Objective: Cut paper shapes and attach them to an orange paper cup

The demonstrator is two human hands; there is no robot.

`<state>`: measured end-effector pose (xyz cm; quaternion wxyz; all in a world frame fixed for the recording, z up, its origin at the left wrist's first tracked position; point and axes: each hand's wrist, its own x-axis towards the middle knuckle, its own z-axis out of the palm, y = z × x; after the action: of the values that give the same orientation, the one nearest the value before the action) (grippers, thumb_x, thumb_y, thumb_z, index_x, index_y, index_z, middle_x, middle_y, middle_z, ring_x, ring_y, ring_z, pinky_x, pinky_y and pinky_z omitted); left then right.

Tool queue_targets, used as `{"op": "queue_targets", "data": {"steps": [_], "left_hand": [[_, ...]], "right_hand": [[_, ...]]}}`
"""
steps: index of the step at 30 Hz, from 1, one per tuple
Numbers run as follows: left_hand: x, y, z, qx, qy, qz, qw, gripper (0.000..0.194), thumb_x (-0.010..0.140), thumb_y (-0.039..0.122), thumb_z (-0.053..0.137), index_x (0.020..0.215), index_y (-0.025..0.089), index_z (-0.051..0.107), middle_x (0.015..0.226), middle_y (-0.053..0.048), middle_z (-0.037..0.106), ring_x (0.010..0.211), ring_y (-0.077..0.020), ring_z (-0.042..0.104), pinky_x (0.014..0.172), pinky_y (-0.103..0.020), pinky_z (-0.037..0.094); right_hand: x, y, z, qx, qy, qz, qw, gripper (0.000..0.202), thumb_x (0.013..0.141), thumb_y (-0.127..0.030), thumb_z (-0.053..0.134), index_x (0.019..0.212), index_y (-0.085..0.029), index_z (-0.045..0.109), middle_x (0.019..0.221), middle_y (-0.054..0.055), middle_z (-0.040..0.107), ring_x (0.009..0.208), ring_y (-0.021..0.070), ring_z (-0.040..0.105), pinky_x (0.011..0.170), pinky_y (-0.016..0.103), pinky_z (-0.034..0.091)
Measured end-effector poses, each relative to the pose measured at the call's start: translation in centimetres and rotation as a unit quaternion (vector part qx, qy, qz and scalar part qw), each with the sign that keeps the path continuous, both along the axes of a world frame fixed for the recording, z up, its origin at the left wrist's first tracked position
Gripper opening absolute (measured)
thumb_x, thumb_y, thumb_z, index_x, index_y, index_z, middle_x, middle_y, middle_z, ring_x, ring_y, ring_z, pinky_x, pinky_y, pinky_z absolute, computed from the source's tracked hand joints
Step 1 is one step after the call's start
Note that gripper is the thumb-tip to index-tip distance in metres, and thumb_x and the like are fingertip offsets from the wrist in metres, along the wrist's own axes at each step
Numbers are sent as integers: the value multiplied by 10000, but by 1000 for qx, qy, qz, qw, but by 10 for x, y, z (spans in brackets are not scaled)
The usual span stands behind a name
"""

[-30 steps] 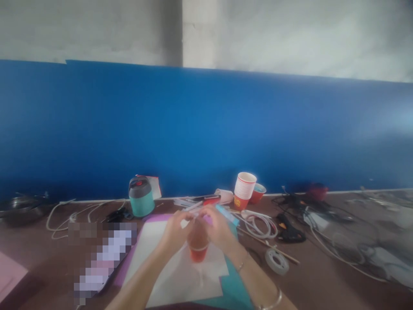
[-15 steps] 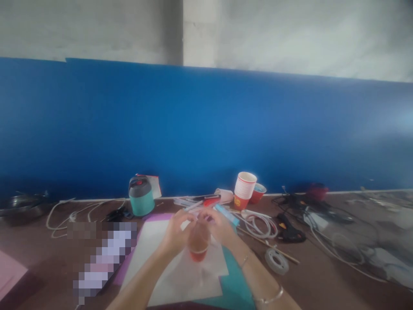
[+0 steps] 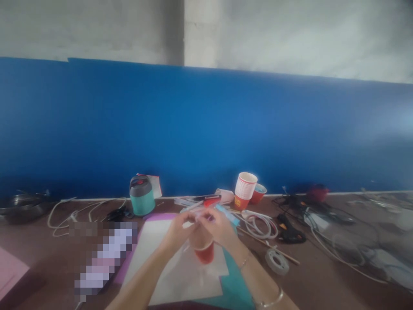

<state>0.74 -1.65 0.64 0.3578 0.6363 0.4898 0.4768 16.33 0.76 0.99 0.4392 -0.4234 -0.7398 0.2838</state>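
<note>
My left hand (image 3: pixel 180 230) and my right hand (image 3: pixel 217 224) meet in the middle, fingertips pinched close together. A small pinkish-purple bit shows at the fingertips, too blurred to name. Just below them is a red paper cup (image 3: pixel 205 254), slightly tilted, with a brownish, see-through-looking upper part (image 3: pixel 200 239) reaching up between the hands. Whether the cup hangs from my fingers or rests on the white sheet (image 3: pixel 174 280) beneath, I cannot tell.
Behind my hands lie a light-blue packet (image 3: pixel 227 214) and loose strips. Stacked paper cups (image 3: pixel 245 191) and a teal lidded container (image 3: pixel 142 200) stand farther back. On the right are a tape roll (image 3: pixel 276 262), a glue gun (image 3: pixel 290 230), a wooden stick and coiled cords.
The cup has swung slightly to the right and tilted, showing more of its red side. My hands stay nearly in place, fingertips still together.
</note>
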Motion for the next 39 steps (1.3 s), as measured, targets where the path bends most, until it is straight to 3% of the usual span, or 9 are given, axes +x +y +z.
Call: {"op": "queue_targets", "data": {"steps": [4,7,10,14,17,21,29,39], "left_hand": [[1,2,-3,-30,-17,52,998,240,724,390,624,783,162,671,812,-60,702,816,-236,635,771,-343,464],[2,2,-5,-34,-5,104,994,269,712,417,627,774,161,679,799,-64,701,834,-260,632,773,-369,456],[4,1,-9,13,20,143,989,213,711,387,625,736,181,676,795,-56,696,825,-256,622,769,-375,448],[6,-4,-12,133,126,185,965,160,771,343,588,707,220,668,756,-37,684,784,-235,588,749,-373,408],[7,-11,-9,209,227,194,931,168,820,332,553,733,244,667,737,-28,692,778,-230,563,752,-376,356],[8,-21,0,259,275,188,907,137,824,276,536,797,252,668,801,-26,714,804,-237,565,775,-380,325],[10,-25,0,285,299,171,894,202,827,175,478,795,247,663,776,-30,707,856,-256,567,819,-390,288],[10,-22,3,283,329,168,885,202,839,195,473,720,225,634,714,-30,679,794,-233,547,770,-372,296]], "right_hand": [[2,0,-1,66,3,-39,997,157,774,-222,589,920,-248,639,857,69,687,796,241,613,745,362,460],[0,-4,0,120,-20,-69,990,113,786,-217,564,873,-232,633,802,61,676,766,233,604,715,358,458],[-5,-13,4,150,-66,-49,985,124,813,-189,522,789,-202,643,811,48,684,790,211,600,738,340,447],[-11,-22,7,159,-91,-68,981,158,840,-187,511,847,-199,669,853,69,696,838,221,607,775,348,438],[-13,-25,9,155,-105,-75,979,181,859,-230,497,849,-198,676,827,71,694,813,223,612,756,342,439],[-13,-29,12,144,-121,-73,979,234,878,-249,456,797,-185,666,809,85,681,784,227,609,719,334,439],[-15,-31,10,141,-133,-67,979,233,884,-221,421,828,-173,642,810,92,671,776,219,601,704,323,436],[-13,-28,14,163,-138,-53,976,279,896,-236,413,752,-190,648,730,66,655,701,196,585,658,297,409]]}}
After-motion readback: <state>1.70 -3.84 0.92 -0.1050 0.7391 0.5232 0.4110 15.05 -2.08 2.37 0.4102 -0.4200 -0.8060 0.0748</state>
